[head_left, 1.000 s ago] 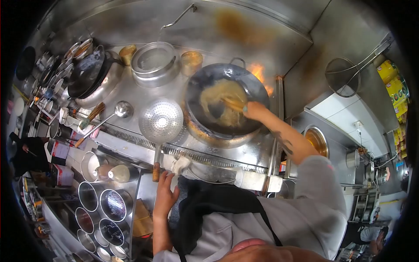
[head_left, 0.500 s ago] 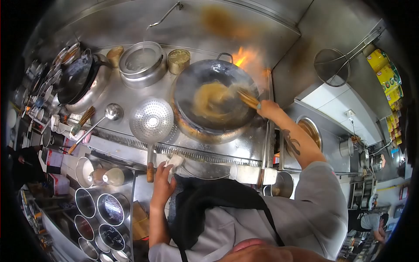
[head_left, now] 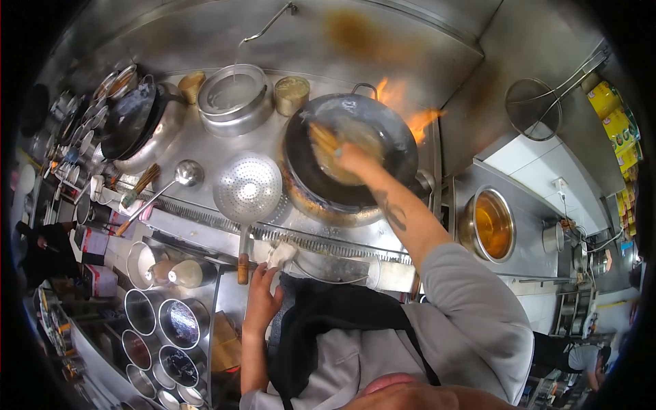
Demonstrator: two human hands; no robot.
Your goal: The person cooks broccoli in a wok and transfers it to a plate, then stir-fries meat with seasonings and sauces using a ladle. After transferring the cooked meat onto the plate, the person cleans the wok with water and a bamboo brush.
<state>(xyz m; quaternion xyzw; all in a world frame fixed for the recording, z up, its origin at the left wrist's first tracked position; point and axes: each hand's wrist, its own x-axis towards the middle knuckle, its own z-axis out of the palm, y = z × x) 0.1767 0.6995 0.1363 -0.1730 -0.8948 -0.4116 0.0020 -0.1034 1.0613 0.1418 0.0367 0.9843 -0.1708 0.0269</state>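
Note:
My right hand (head_left: pixel 357 161) reaches over the black wok (head_left: pixel 400 140), closed around a bamboo wok brush (head_left: pixel 323 139). The brush's splayed end is down in cloudy, yellowish liquid in the wok. Orange flames (head_left: pixel 422 124) rise past the wok's far right rim. My left hand (head_left: pixel 262 298) is at the stove's front edge, fingers apart and holding nothing. Just above its fingertips lie a pale cloth (head_left: pixel 279 255) and the wooden handle of a large perforated strainer (head_left: pixel 248 186); I cannot tell whether the fingers touch the cloth.
Water runs from a spout (head_left: pixel 270 20) into a metal pot (head_left: pixel 236 121) at the back. A ladle (head_left: pixel 188 173) and a second bamboo brush (head_left: pixel 141 186) lie left. A bowl of amber liquid (head_left: pixel 495 224) stands right. Several metal canisters (head_left: pixel 141 311) are lower left; another person (head_left: pixel 581 359) is far right.
My right hand has swept the brush leftward from the wok's right side to its middle left. The flames spread further right. The view has shifted slightly; my left hand stays by the edge.

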